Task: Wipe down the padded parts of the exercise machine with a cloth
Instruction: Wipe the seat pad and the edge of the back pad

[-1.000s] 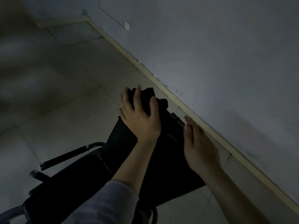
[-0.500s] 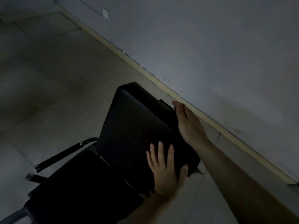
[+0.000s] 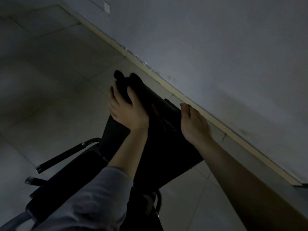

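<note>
Now, head view only:
Light: very dim, so dark things merge and fine detail is lost.
Back pad [image 3: 166,147]: black upholstered panel of the exercise machine, tilted, its far end near the wall [image 3: 233,64] and skirting [image 3: 208,117].
Cloth [image 3: 128,82]: dark, bunched at the pad's far upper corner, part of it poking past the pad edge.
Left hand [image 3: 128,112]: fingers spread and curled over the cloth, pressing it flat to the pad; it has hold of the cloth and nothing else.
Right hand [image 3: 195,124]: lies along the pad's right edge, fingers together and loosely bent against the side; it steadies the pad, though whether it grips underneath I cannot tell.
Seat pad [image 3: 66,179]: second black cushion, lower left, apparently not being wiped at this moment.
Handle bar [image 3: 65,157]: dark grip on a metal tube, left of the pads.
Doing the stroke well: keep the palm flat, draw the cloth in overlapping passes, and cover the stitched edge and corners, not just the middle.
Edges: the cloth sits at the rim, so a push further out would likely slide it off onto the floor [image 3: 50,80].
Open room: plenty of bare floor to the left; on the right the wall is near, leaving little room for the elbow.
</note>
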`<state>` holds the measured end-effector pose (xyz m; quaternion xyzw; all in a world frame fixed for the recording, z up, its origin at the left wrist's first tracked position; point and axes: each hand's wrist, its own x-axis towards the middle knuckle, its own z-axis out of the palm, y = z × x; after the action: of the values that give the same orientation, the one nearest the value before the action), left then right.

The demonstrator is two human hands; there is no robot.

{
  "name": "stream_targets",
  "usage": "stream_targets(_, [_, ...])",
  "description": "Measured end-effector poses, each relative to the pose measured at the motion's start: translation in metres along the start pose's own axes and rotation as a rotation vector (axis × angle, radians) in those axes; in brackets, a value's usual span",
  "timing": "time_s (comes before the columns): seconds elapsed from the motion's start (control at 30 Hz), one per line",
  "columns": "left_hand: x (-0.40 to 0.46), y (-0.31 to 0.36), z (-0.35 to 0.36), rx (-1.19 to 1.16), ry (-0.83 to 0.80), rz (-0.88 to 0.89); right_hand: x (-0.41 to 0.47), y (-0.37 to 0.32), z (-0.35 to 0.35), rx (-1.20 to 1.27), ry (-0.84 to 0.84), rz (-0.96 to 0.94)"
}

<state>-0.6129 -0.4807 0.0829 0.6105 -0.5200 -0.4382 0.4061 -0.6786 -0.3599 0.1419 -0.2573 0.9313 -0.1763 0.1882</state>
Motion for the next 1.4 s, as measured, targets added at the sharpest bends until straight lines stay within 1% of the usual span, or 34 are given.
stream_targets(0.07, [-0.028, -0.018, 0.0, -0.01, 0.01, 0.174, 0.0, 0.0, 0.0, -0.016, -0.004, -0.003])
stream_targets(0.1, [-0.05, -0.031, -0.001, 0.0, -0.022, 0.228, 0.0, 0.0, 0.0, -0.027, -0.008, 0.0])
stream_targets(0.23, [-0.153, -0.092, -0.006, 0.094, -0.218, 0.358, -0.001, 0.002, 0.001, -0.019, -0.002, 0.018])
stream_targets(0.3, [-0.184, -0.112, -0.004, 0.132, -0.242, 0.365, -0.001, 0.002, 0.002, -0.007, 0.017, 0.013])
stream_targets(0.4, [-0.183, -0.117, -0.001, 0.145, -0.238, 0.339, 0.003, 0.003, 0.003, 0.004, 0.021, 0.004])
stream_targets(0.47, [-0.161, -0.122, -0.009, 0.138, -0.265, 0.382, 0.004, 0.004, 0.004, 0.018, 0.017, -0.011])
stream_targets(0.5, [-0.141, -0.123, -0.012, 0.126, -0.232, 0.372, 0.004, 0.005, 0.004, 0.022, 0.018, -0.017])
stream_targets(0.53, [-0.113, -0.12, -0.013, 0.084, -0.182, 0.304, 0.004, 0.006, 0.004, 0.024, 0.016, -0.016])
stream_targets(0.6, [-0.049, -0.109, -0.011, 0.022, -0.052, 0.027, 0.005, 0.006, 0.005, 0.015, 0.006, -0.01])
stream_targets(0.63, [-0.02, -0.102, -0.01, 0.013, -0.018, -0.11, 0.005, 0.006, 0.005, 0.009, 0.003, -0.008])
stream_targets(0.67, [0.002, -0.095, -0.007, 0.017, -0.004, -0.18, 0.007, 0.005, 0.004, 0.007, 0.007, -0.005])
stream_targets(0.7, [0.013, -0.09, -0.006, 0.022, 0.011, -0.173, 0.007, 0.004, 0.003, 0.003, 0.008, 0.001])
stream_targets(0.73, [0.014, -0.088, -0.005, 0.009, 0.029, -0.122, 0.006, 0.004, 0.002, 0.004, 0.006, 0.01])
stream_targets(0.8, [-0.009, -0.097, -0.005, -0.037, 0.038, -0.024, 0.005, 0.003, 0.0, 0.01, -0.001, 0.015])
stream_targets(0.83, [-0.031, -0.106, -0.005, -0.048, 0.019, -0.02, 0.004, 0.003, 0.0, 0.006, -0.007, 0.01])
stream_targets(0.9, [-0.081, -0.129, -0.001, -0.048, -0.013, -0.151, 0.004, 0.003, 0.0, -0.002, -0.008, 0.005])
stream_targets(0.93, [-0.11, -0.141, 0.003, 0.004, -0.034, -0.19, 0.003, 0.003, 0.001, -0.005, -0.006, 0.004])
stream_targets(1.0, [-0.157, -0.161, 0.011, 0.123, -0.186, -0.273, 0.001, 0.004, 0.001, -0.004, -0.004, 0.008])
stream_targets(1.03, [-0.17, -0.171, 0.017, 0.19, -0.217, -0.293, 0.001, 0.005, 0.002, 0.001, -0.006, 0.011])
stream_targets(1.07, [-0.174, -0.181, 0.022, 0.193, -0.228, -0.295, 0.001, 0.005, 0.003, 0.007, -0.009, 0.013])
stream_targets(1.1, [-0.174, -0.186, 0.025, 0.213, -0.201, -0.264, 0.003, 0.005, 0.004, 0.01, -0.011, 0.01])
stream_targets(1.17, [-0.161, -0.175, 0.01, 0.294, -0.249, -0.261, 0.006, 0.005, 0.003, -0.002, -0.005, -0.004])
stream_targets(1.2, [-0.152, -0.168, 0.004, 0.234, -0.231, -0.306, 0.007, 0.004, 0.003, -0.005, 0.006, -0.016])
stream_targets(1.23, [-0.134, -0.161, 0.001, 0.123, -0.171, -0.417, 0.008, 0.005, 0.002, -0.005, 0.014, -0.025])
stream_targets(1.27, [-0.115, -0.157, 0.0, 0.103, -0.081, -0.586, 0.008, 0.005, 0.002, -0.007, 0.011, -0.034])
stream_targets(1.3, [-0.092, -0.161, -0.005, 0.021, -0.052, -0.73, 0.008, 0.006, 0.002, -0.009, -0.002, -0.04])
stream_targets(1.33, [-0.067, -0.162, -0.008, -0.048, -0.069, -0.811, 0.007, 0.006, 0.002, -0.009, -0.014, -0.041])
stream_targets(1.37, [-0.042, -0.161, -0.01, -0.069, -0.085, -0.84, 0.006, 0.006, 0.002, -0.007, -0.017, -0.037])
stream_targets(1.4, [-0.021, -0.151, -0.013, -0.044, -0.079, -0.803, 0.006, 0.004, 0.002, -0.005, -0.012, -0.029])
